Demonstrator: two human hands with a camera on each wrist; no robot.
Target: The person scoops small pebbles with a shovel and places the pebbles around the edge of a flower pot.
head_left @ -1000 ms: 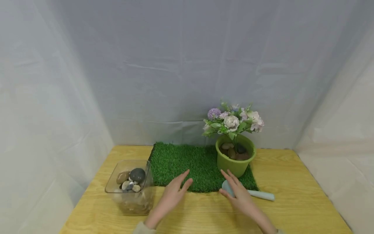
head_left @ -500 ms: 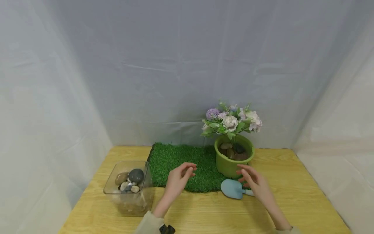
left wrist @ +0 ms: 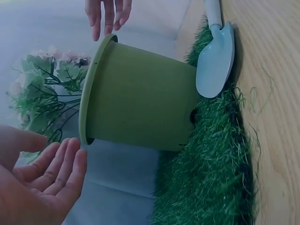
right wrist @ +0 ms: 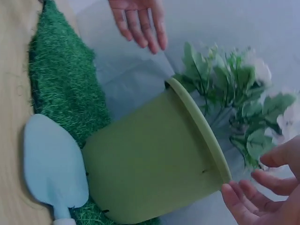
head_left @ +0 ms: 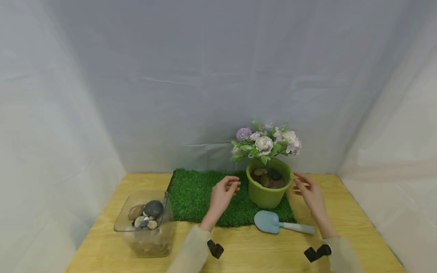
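Observation:
A green flower pot [head_left: 268, 195] stands on the right part of an artificial grass mat [head_left: 201, 197]. Stones lie in it, and a bunch of artificial flowers [head_left: 264, 145] rises from it. My left hand [head_left: 223, 195] is left of the pot, its fingers relaxed and slightly bent, with a gap to the rim in the head view. On the other side my right hand [head_left: 308, 193] has its fingertips right at the rim, loosely bent; in the right wrist view they overlap the rim's edge. Neither hand holds anything. A light blue hand trowel [head_left: 268, 222] lies in front of the pot.
At the left of the wooden table [head_left: 239, 254] stands a clear plastic container [head_left: 143, 242] with several stones [head_left: 153, 208] in it. White sheeting [head_left: 170, 94] hangs behind the table and at both sides.
Both hands have moved forward and up, the right one from over the trowel to the pot's right rim. The trowel, partly covered before, now shows whole. The view has shifted slightly.

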